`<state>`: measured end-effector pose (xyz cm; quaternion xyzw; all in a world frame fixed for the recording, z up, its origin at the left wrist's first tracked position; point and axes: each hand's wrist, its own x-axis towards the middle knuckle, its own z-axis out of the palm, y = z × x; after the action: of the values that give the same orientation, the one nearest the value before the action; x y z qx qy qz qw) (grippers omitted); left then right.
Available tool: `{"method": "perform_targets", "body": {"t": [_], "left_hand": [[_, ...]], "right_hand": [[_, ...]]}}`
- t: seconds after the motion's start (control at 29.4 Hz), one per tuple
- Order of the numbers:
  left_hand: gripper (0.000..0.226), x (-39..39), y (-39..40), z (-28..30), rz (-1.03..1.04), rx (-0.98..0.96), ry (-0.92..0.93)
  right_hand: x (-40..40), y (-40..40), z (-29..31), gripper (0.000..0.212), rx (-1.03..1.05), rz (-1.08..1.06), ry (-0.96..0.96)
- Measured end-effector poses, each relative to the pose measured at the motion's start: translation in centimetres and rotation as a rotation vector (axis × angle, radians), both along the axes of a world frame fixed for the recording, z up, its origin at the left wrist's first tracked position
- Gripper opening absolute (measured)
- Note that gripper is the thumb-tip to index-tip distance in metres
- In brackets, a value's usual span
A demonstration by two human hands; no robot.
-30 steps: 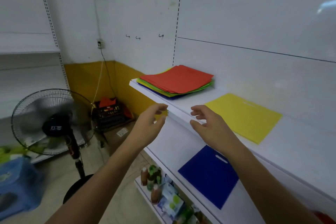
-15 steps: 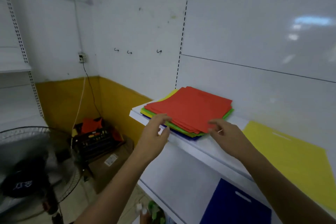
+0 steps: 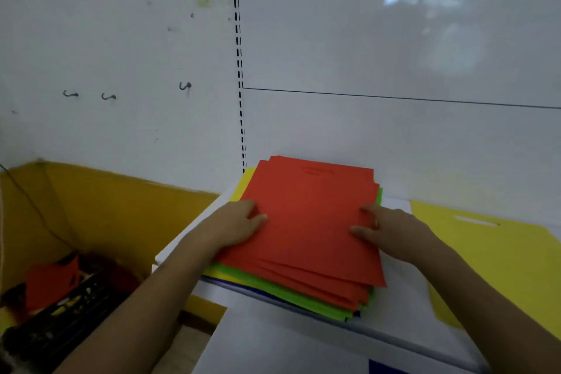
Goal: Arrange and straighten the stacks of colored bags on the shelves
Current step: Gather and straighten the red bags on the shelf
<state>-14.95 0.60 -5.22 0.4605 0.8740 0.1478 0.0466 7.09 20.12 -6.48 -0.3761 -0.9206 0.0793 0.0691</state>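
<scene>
We see a stack of bags (image 3: 312, 222) whose top layers are bright red-orange, with lime green sheets under them, a yellow edge showing at the far left corner, and a thin dark blue line at the very bottom. To the right we see a single yellow bag (image 3: 501, 255) with a pale slot-shaped handle cut-out. The shelf (image 3: 400, 307) under both is white, and we catch a dark blue corner (image 3: 382, 367) on the level below. The wall (image 3: 121, 39) behind is white with dark specks; its lower band (image 3: 106, 206) is mustard yellow. A black dashed strip (image 3: 238, 55) runs vertically up the wall.
</scene>
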Motion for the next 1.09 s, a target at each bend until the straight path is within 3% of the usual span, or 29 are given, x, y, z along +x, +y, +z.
{"method": "perform_targets", "body": {"t": [0.1, 0.24, 0.41, 0.51, 0.61, 0.82, 0.92, 0.99, 1.09], "left_hand": [[0.046, -0.4, 1.3, -1.1, -0.086, -0.076, 0.099], [0.053, 0.7, 1.5, -0.5, -0.23, -0.083, 0.084], [0.057, 0.5, 0.6, 0.6, -0.335, 0.105, -0.211], [0.049, -0.9, 0.3, 1.2, -0.334, 0.244, -0.468], [0.041, -2.5, 0.4, 1.2, -0.27, 0.338, -0.567], [0.057, -3.3, 0.1, 0.3, -0.403, 0.074, -0.21], [0.059, -3.1, -0.3, 0.5, -0.441, 0.066, -0.178], [0.053, -3.1, -0.2, 0.8, -0.453, 0.128, -0.303], [0.038, -3.0, 0.2, 1.7, -0.395, 0.261, -0.737]], "right_hand": [[0.5, 0.2, 0.0, 0.065, -0.006, -0.064, 0.054], [1.5, -0.2, -0.6, 0.051, -0.228, -0.11, 0.268], [2.3, -1.8, -1.3, 0.04, -0.297, -0.176, 0.539], [2.7, -2.7, -1.5, 0.038, -0.229, -0.222, 0.543], [3.2, -3.4, -1.4, 0.037, -0.123, -0.28, 0.521], [3.8, -4.0, -0.9, 0.038, -0.04, -0.327, 0.493], [3.9, -3.8, -0.8, 0.037, -0.067, -0.331, 0.515], [3.6, -3.6, -0.8, 0.036, -0.071, -0.309, 0.52], [2.9, -3.4, -0.8, 0.037, -0.073, -0.283, 0.493]]}}
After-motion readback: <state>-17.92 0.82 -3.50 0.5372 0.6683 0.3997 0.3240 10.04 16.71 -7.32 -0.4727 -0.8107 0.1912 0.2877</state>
